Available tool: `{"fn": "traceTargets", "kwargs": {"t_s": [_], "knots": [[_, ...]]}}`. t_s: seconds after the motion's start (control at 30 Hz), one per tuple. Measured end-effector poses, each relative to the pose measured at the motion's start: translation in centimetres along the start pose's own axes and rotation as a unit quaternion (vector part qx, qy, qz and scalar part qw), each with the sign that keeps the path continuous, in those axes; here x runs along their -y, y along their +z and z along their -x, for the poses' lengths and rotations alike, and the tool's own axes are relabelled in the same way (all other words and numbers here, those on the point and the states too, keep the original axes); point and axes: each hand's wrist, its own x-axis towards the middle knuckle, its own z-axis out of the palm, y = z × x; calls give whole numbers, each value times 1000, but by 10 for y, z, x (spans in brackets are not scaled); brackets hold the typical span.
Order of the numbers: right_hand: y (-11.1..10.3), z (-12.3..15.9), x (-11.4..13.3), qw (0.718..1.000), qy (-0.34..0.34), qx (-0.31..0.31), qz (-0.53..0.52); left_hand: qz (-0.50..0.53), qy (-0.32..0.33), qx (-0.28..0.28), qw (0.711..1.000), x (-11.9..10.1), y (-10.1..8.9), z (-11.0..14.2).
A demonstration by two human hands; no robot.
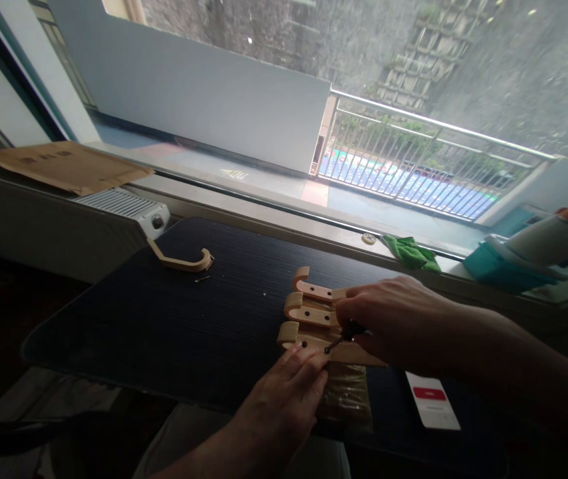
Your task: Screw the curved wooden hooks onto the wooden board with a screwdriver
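Observation:
In my right hand point(386, 319) is a screwdriver point(351, 330), its thin shaft slanting down to a dark screw on the nearest wooden hook point(291, 334). My left hand point(291, 392) holds that same hook, with its fingers pressed together along the near side. Two more pale wooden hooks, a middle one point(308, 315) and a far one point(308, 286), lie alongside in a row, each with dark screw spots. Beneath them sits a brownish board point(348, 396) in shiny clear plastic. The right ends of the hooks are partly hidden by my right hand.
A loose wooden hook point(184, 263) lies on the dark table point(164, 332) near a small screw point(203, 279). A phone point(432, 400) lies at the right. Along the window are a brown envelope point(64, 166), a green cloth point(410, 253), a tape roll point(368, 238) and a teal container point(498, 263).

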Motion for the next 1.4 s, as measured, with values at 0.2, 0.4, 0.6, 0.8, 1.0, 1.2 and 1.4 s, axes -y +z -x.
{"fn": "traceTargets", "kwargs": {"t_s": [0.2, 0.4, 0.6, 0.8, 1.0, 1.2, 1.4], "knots": [[4, -8, 0, 1000, -25, -10, 2, -17, 3, -22, 1000, -1, -2, -1], [3, -7, 5, 999, 14, 16, 25, -3, -5, 7, 1000, -3, -5, -1], [-1, -2, 3, 1000, -15, 10, 8, -2, 3, 3, 1000, 0, -3, -1], [6, -4, -4, 999, -31, 5, -42, -21, 10, -10, 1000, 2, 4, 2], [9, -3, -7, 999, 1, -17, -38, -29, 11, -14, 999, 1, 3, 4], [2, 1, -5, 999, -12, -19, -23, -18, 5, 14, 1000, -1, -4, 1], [4, -4, -4, 999, -25, -9, -24, -12, 2, 25, 1000, 0, -2, 1]]}}
